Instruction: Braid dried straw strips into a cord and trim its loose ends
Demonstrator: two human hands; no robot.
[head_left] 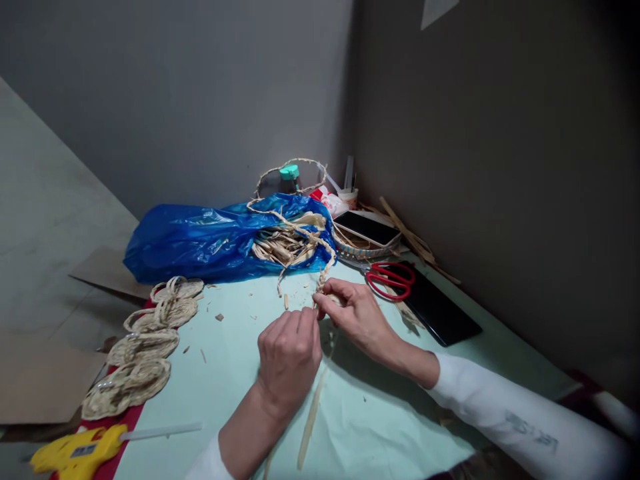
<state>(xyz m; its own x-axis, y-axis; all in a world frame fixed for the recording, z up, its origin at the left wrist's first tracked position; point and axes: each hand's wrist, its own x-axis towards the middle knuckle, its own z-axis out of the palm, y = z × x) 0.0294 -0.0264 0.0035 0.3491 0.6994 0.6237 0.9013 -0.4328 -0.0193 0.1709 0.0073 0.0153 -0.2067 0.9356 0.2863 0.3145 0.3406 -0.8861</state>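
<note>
A pale braided straw cord (327, 257) runs from my fingers up over the blue plastic bag and loops at the back. My right hand (357, 317) pinches the cord's near end between thumb and fingers. Close against it, my left hand (290, 353) is closed with its back towards me; its fingertips meet the same end of the braid, partly hidden. Loose flat straw strips (313, 420) hang below the hands toward the table's near edge. The blue plastic bag (195, 240) lies on its side, its mouth showing dry straw strips (285, 243).
Several coiled straw pieces (150, 347) line the left edge above a yellow glue gun (80, 453). Red-handled scissors (390, 280) and a black tablet-like slab (440, 310) lie at right. A phone (367, 228) rests on a basket near the wall. A teal-capped bottle (290, 173) stands behind.
</note>
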